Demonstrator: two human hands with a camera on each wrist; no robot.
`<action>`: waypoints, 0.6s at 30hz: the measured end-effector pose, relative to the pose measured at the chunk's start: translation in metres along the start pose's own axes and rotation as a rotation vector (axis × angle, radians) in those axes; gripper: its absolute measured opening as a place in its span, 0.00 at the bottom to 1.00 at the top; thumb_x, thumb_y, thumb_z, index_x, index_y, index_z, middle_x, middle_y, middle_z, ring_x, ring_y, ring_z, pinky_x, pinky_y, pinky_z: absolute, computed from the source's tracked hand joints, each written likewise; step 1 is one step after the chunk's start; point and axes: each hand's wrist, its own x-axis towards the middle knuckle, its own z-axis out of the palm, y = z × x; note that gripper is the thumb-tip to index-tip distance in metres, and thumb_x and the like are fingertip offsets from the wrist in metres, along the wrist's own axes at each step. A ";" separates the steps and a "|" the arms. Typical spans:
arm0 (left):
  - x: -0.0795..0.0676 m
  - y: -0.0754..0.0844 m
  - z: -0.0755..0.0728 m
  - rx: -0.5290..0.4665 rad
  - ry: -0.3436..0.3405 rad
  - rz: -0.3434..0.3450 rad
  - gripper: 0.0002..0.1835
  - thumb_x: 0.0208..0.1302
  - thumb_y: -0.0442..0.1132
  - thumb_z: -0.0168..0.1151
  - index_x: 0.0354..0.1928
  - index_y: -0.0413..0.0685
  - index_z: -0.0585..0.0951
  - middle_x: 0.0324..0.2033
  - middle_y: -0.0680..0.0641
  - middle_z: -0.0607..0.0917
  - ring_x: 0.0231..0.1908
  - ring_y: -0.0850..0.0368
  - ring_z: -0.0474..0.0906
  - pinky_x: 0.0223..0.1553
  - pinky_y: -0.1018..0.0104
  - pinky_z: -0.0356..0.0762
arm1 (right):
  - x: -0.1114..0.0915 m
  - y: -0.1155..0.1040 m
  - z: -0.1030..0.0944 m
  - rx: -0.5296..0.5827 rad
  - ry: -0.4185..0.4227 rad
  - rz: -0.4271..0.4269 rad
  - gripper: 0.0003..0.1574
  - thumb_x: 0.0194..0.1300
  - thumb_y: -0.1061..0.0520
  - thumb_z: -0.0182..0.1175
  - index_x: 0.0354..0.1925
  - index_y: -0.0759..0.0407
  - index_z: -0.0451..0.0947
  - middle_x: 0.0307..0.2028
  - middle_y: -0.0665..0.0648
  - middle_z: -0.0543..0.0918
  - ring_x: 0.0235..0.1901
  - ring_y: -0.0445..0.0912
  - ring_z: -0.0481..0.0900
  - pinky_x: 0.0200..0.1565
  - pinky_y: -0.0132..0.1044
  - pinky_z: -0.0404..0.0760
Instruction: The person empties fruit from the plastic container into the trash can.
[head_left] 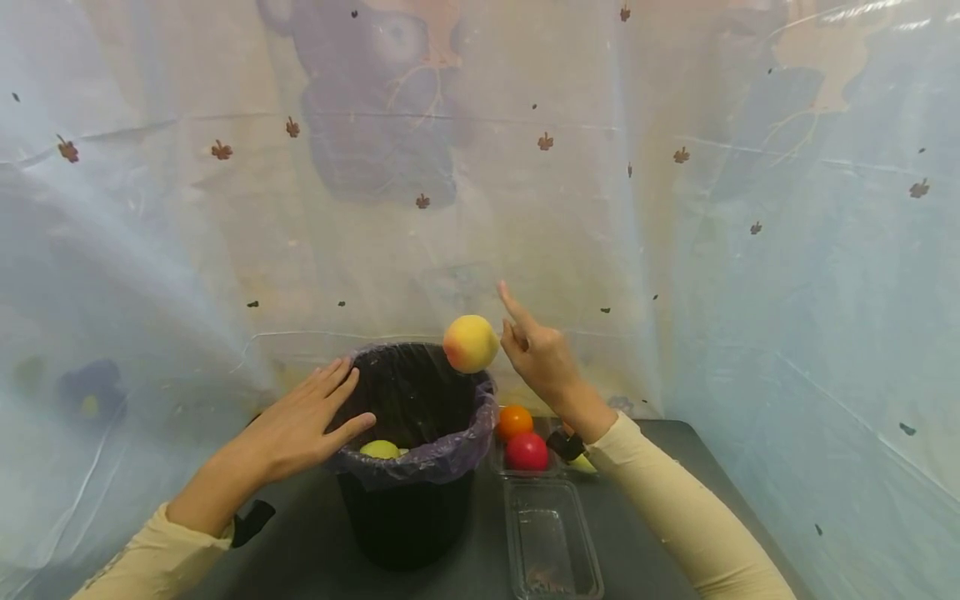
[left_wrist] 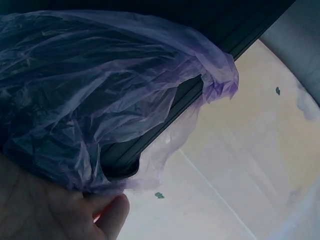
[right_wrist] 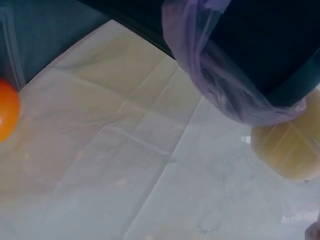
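A black bin (head_left: 408, 512) lined with a thin purple bag (head_left: 468, 450) stands before me, with a yellow-green fruit (head_left: 380, 450) inside. My left hand (head_left: 303, 421) rests at the bin's left rim, fingers extended; in the left wrist view its fingertips lie against the bag's edge. A yellow peach (head_left: 471, 343) with a reddish blush is in the air over the rim's far right side. Just right of it is my right hand (head_left: 543, 358), index finger pointing up and away, apart from the fruit. In the right wrist view the peach (right_wrist: 287, 150) shows partly behind the bag's rim.
Right of the bin, a clear plastic container holds an orange (head_left: 515, 422) and a red round fruit (head_left: 527, 452). A greenish fruit (head_left: 582, 464) lies partly under my right wrist. A clear plastic tray (head_left: 551, 533) sits nearer me. Plastic sheeting (head_left: 480, 250) hangs behind the dark table.
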 end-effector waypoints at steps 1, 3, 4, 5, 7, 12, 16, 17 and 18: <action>0.000 0.000 0.000 -0.001 -0.004 -0.006 0.50 0.71 0.73 0.39 0.79 0.42 0.50 0.79 0.41 0.44 0.78 0.40 0.39 0.75 0.38 0.40 | 0.000 0.000 0.001 -0.009 0.005 -0.006 0.39 0.66 0.67 0.62 0.73 0.61 0.65 0.16 0.47 0.63 0.15 0.38 0.51 0.16 0.31 0.60; 0.001 0.000 0.001 0.000 -0.002 -0.007 0.50 0.71 0.73 0.39 0.79 0.42 0.51 0.79 0.41 0.45 0.78 0.40 0.39 0.75 0.38 0.40 | 0.000 0.000 0.001 -0.026 0.018 -0.020 0.38 0.66 0.67 0.62 0.73 0.61 0.66 0.16 0.47 0.63 0.15 0.38 0.52 0.17 0.31 0.60; 0.001 0.000 0.001 0.001 -0.001 -0.006 0.50 0.71 0.73 0.39 0.79 0.42 0.51 0.79 0.41 0.45 0.78 0.40 0.39 0.75 0.38 0.41 | 0.000 0.000 0.002 -0.033 0.025 -0.026 0.38 0.65 0.67 0.62 0.72 0.61 0.67 0.16 0.47 0.63 0.15 0.38 0.52 0.17 0.31 0.59; 0.001 0.000 0.002 0.003 0.001 -0.004 0.50 0.71 0.73 0.40 0.79 0.41 0.51 0.79 0.41 0.46 0.78 0.40 0.40 0.75 0.38 0.41 | 0.000 0.000 0.003 -0.037 0.033 -0.032 0.38 0.65 0.67 0.62 0.72 0.61 0.67 0.16 0.47 0.63 0.15 0.38 0.52 0.16 0.31 0.59; 0.001 -0.001 0.003 0.005 0.004 -0.001 0.50 0.71 0.73 0.40 0.79 0.41 0.52 0.79 0.40 0.46 0.78 0.40 0.40 0.75 0.38 0.41 | -0.001 0.000 0.004 -0.040 0.046 -0.038 0.38 0.64 0.68 0.62 0.72 0.61 0.68 0.15 0.47 0.63 0.14 0.39 0.53 0.16 0.32 0.59; 0.001 -0.001 0.003 0.004 0.001 -0.001 0.50 0.71 0.73 0.40 0.79 0.42 0.51 0.79 0.41 0.45 0.78 0.40 0.39 0.75 0.38 0.41 | -0.003 0.002 0.004 -0.001 0.061 -0.018 0.39 0.63 0.70 0.62 0.72 0.63 0.67 0.14 0.46 0.63 0.14 0.38 0.53 0.16 0.31 0.59; 0.001 -0.002 0.002 -0.002 -0.003 -0.004 0.50 0.71 0.73 0.40 0.79 0.42 0.50 0.79 0.41 0.44 0.78 0.41 0.38 0.75 0.38 0.40 | -0.005 0.004 0.002 0.042 0.069 0.020 0.39 0.63 0.71 0.62 0.71 0.64 0.67 0.13 0.46 0.61 0.15 0.37 0.52 0.16 0.29 0.57; 0.001 -0.002 0.002 -0.003 -0.003 -0.004 0.50 0.71 0.73 0.40 0.79 0.42 0.50 0.79 0.41 0.44 0.78 0.41 0.38 0.75 0.38 0.40 | -0.005 0.006 0.002 0.052 0.073 0.030 0.39 0.63 0.72 0.62 0.71 0.64 0.67 0.13 0.45 0.60 0.15 0.36 0.52 0.17 0.29 0.57; 0.001 -0.002 0.002 -0.003 -0.004 -0.004 0.50 0.71 0.73 0.40 0.79 0.43 0.50 0.79 0.41 0.44 0.78 0.41 0.38 0.75 0.39 0.40 | -0.006 0.007 0.001 0.063 0.078 0.043 0.40 0.63 0.73 0.62 0.72 0.64 0.67 0.13 0.45 0.59 0.15 0.36 0.51 0.17 0.28 0.56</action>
